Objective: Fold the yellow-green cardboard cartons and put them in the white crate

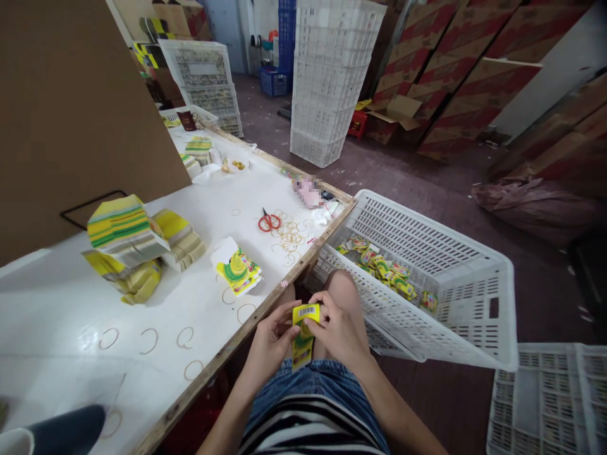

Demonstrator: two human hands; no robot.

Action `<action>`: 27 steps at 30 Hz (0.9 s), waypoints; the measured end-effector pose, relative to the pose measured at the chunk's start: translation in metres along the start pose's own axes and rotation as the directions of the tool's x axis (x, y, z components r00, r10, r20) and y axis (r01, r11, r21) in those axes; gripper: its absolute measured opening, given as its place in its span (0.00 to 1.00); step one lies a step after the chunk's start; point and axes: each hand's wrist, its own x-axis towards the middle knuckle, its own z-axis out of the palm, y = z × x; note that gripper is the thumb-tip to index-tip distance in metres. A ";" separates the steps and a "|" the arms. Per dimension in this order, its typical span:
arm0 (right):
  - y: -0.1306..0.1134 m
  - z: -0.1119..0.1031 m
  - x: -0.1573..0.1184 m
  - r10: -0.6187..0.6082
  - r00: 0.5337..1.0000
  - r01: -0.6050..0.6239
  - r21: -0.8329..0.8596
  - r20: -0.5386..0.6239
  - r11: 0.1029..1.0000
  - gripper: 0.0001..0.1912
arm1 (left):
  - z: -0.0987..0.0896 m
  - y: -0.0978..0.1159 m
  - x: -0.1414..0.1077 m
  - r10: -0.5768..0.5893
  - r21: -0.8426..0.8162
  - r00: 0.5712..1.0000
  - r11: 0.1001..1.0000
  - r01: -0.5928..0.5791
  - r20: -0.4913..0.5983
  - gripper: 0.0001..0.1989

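Above my lap, both hands hold one yellow-green card packet [302, 354] with a barcode near its top. My left hand [275, 335] pinches its left edge. On the opposite edge, my right hand [334, 325] has its fingers closed around the upper part. A small stack of similar yellow-green cards [238, 268] lies on the white table [190, 294], left of my hands. Beyond it are red-handled scissors [269, 221] and a pile of thin rubber bands [290, 234]. To the right, a white plastic crate [469, 278] contains several yellow-green packets [389, 275].
Bundled card stacks [126, 234] stand on the table's left side near a large brown board [80, 114]. A tall stack of white crates [329, 82] and cardboard boxes [427, 63] stand behind. Another crate [545, 398] is at the lower right.
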 end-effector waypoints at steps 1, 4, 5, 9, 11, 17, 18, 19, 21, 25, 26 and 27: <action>0.002 -0.001 0.000 -0.010 1.000 0.010 -0.001 0.021 1.000 0.12 | 0.000 0.000 0.000 -0.001 -0.004 1.000 1.000 0.001 -0.001 0.20; 0.010 -0.006 0.000 -0.087 0.987 0.074 0.096 0.133 0.993 0.15 | -0.001 0.000 -0.001 0.008 -0.039 1.000 0.999 -0.008 -0.002 0.20; 0.013 -0.008 0.001 -0.112 0.982 0.090 0.146 0.151 0.985 0.15 | -0.002 0.000 -0.001 0.012 -0.057 1.000 0.998 -0.012 -0.002 0.20; 0.020 -0.011 0.001 -0.131 0.991 0.122 0.296 0.011 0.947 0.11 | 0.000 -0.002 0.001 0.007 -0.116 1.000 0.993 -0.008 -0.011 0.19; 0.021 -0.008 -0.001 -0.111 0.993 0.120 0.373 -0.045 0.920 0.11 | 0.002 -0.005 0.002 0.007 -0.108 0.999 0.994 -0.011 -0.039 0.17; 0.021 -0.003 0.002 0.008 0.994 0.054 0.537 -0.113 0.842 0.10 | 0.007 -0.009 0.003 0.113 0.079 0.992 0.991 -0.108 -0.063 0.17; 0.021 -0.005 0.005 0.068 0.973 0.074 0.582 -0.219 0.810 0.11 | 0.004 -0.006 0.005 0.177 0.175 0.980 0.972 -0.159 -0.091 0.19; 0.022 -0.008 0.009 0.139 0.928 0.122 0.632 -0.346 0.765 0.13 | -0.001 -0.003 0.007 0.263 0.302 0.955 0.929 -0.213 -0.137 0.20; 0.023 -0.014 0.017 0.269 0.799 0.255 0.709 -0.537 0.658 0.20 | -0.019 0.004 0.012 0.467 0.597 0.857 0.759 -0.261 -0.219 0.23; 0.029 -0.013 0.021 0.341 0.861 0.156 0.834 -0.377 0.529 0.25 | -0.068 0.005 0.021 0.586 0.893 0.779 0.444 -0.077 -0.225 0.30; 0.031 -0.009 0.020 0.346 0.891 0.074 0.848 -0.293 0.525 0.24 | -0.079 0.002 0.023 0.556 0.909 0.799 0.415 -0.028 -0.229 0.31; 0.033 -0.005 0.018 0.355 0.906 0.011 0.851 -0.231 0.526 0.22 | -0.088 -0.002 0.023 0.526 0.920 0.819 0.393 0.005 -0.229 0.29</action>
